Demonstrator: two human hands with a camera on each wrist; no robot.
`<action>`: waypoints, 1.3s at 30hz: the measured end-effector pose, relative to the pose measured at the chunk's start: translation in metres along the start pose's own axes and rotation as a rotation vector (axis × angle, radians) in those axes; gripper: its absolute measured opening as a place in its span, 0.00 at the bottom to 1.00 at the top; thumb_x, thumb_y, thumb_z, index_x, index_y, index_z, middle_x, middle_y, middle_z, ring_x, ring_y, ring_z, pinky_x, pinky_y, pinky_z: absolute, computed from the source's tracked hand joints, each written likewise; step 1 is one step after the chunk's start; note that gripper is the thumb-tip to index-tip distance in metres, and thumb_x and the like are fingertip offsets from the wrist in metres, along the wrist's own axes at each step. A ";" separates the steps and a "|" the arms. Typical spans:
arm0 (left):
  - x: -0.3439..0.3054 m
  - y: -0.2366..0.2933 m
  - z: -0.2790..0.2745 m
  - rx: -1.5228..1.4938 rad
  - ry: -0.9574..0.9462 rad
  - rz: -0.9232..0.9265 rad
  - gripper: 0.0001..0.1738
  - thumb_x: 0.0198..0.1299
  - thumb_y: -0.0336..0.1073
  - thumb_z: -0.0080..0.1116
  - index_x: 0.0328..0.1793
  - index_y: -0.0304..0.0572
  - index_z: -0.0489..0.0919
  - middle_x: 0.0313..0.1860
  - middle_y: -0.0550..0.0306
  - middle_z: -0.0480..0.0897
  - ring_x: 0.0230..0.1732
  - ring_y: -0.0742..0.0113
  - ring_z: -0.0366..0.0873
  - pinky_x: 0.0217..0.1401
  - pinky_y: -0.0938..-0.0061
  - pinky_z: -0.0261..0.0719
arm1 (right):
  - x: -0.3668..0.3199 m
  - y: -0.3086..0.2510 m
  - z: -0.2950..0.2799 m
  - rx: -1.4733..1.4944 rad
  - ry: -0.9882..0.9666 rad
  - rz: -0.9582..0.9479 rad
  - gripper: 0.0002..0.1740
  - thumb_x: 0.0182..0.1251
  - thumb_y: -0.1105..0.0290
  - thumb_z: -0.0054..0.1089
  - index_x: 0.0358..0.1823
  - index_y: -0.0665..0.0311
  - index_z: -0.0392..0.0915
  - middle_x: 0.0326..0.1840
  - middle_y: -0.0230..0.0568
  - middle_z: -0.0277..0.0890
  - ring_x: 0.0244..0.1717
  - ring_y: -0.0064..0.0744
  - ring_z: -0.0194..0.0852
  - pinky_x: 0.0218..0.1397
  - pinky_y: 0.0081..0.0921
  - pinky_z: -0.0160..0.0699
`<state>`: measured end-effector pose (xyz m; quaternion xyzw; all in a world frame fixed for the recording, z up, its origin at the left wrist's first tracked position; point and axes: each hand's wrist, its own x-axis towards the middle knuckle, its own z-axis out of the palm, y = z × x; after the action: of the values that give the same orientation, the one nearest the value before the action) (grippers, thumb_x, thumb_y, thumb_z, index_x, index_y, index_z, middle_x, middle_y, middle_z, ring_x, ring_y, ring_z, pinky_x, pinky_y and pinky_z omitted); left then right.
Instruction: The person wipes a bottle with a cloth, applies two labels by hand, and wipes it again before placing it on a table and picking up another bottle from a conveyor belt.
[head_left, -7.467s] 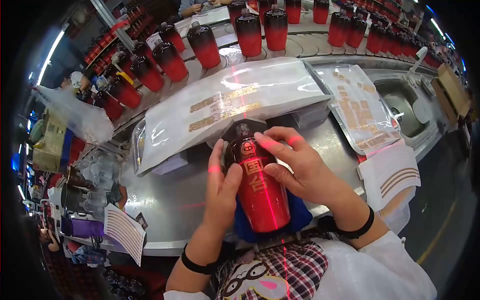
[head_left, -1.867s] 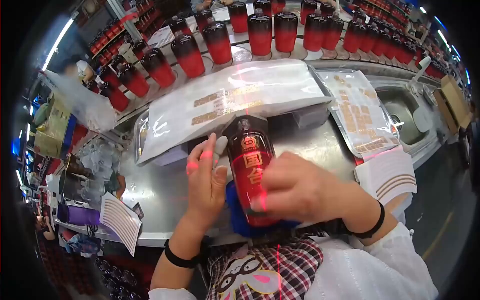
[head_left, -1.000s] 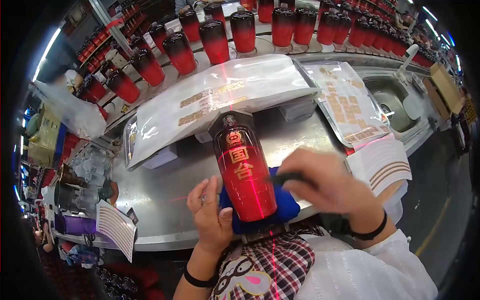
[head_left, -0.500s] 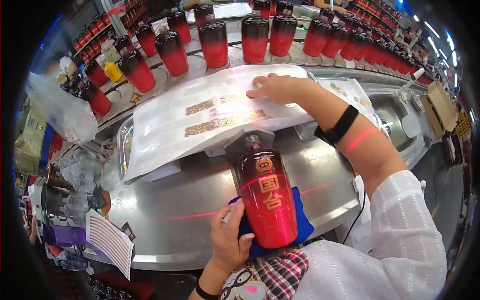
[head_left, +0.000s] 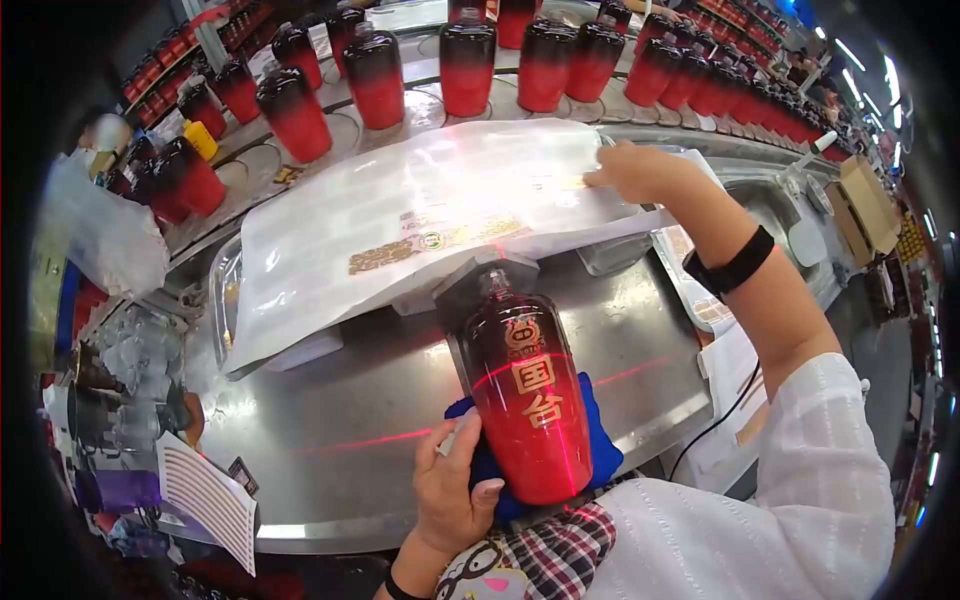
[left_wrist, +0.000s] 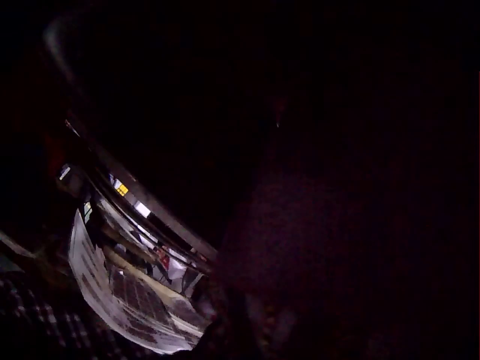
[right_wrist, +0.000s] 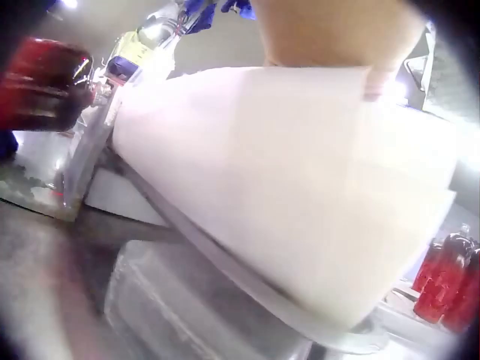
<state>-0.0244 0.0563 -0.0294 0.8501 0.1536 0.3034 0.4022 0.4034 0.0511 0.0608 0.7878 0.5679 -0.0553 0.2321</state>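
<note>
A red-and-black bottle [head_left: 528, 400] with gold characters leans back, neck away, on a blue cloth [head_left: 600, 440]. My left hand [head_left: 450, 495] rests loosely bent at its lower left side, a pale covering on one finger; whether it touches the glass is unclear. Reaching across, my right hand [head_left: 645, 175] has its fingertips together at the right end of a large white sheet [head_left: 320, 250] bearing gold-brown patterns. In the right wrist view that hand [right_wrist: 337, 37] meets the edge of the white sheet [right_wrist: 285, 172], its grip partly hidden. The left wrist view is mostly dark.
Several red-black bottles [head_left: 467, 70] stand on the conveyor [head_left: 420, 105] beyond the sheet. A striped label sheet [head_left: 205, 500] and glassware lie at the left. At the right are a sink [head_left: 765, 205], a cardboard box [head_left: 865, 210] and a dark cable.
My right hand has left the bottle's side and reached forward to the sheet, then rightward to its end. Less of the upper gold pattern shows. My left hand stays beside the bottle; the conveyor bottles have shifted.
</note>
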 end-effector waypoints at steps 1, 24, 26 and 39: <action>0.000 0.001 -0.001 0.008 -0.002 -0.013 0.31 0.71 0.51 0.52 0.68 0.30 0.72 0.60 0.40 0.80 0.62 0.41 0.72 0.68 0.55 0.67 | -0.001 -0.001 -0.004 0.012 0.003 0.031 0.15 0.72 0.65 0.50 0.54 0.53 0.82 0.53 0.46 0.78 0.58 0.51 0.74 0.54 0.49 0.79; 0.211 -0.070 -0.124 0.525 -0.559 -0.014 0.17 0.69 0.43 0.55 0.57 0.46 0.83 0.51 0.46 0.82 0.53 0.48 0.76 0.54 0.64 0.75 | -0.042 -0.136 -0.036 0.443 0.454 -0.580 0.20 0.57 0.80 0.59 0.53 0.66 0.75 0.48 0.46 0.76 0.56 0.48 0.73 0.54 0.37 0.81; 0.225 -0.093 -0.111 0.715 -0.581 0.107 0.17 0.69 0.45 0.55 0.59 0.49 0.82 0.53 0.45 0.81 0.57 0.46 0.74 0.57 0.62 0.74 | -0.041 -0.138 -0.036 0.477 0.444 -0.570 0.21 0.56 0.80 0.59 0.54 0.67 0.75 0.49 0.46 0.76 0.57 0.48 0.73 0.55 0.37 0.80; 0.205 -0.135 -0.178 1.339 -0.599 -0.069 0.24 0.65 0.33 0.47 0.67 0.61 0.77 0.58 0.45 0.79 0.63 0.45 0.72 0.61 0.57 0.74 | -0.038 -0.142 -0.031 0.499 0.471 -0.592 0.23 0.64 0.76 0.59 0.61 0.69 0.71 0.51 0.49 0.76 0.56 0.50 0.73 0.57 0.36 0.77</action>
<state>0.0170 0.3497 0.0333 0.9549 0.2159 -0.1136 -0.1692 0.2541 0.0663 0.0586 0.6143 0.7754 -0.0737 -0.1260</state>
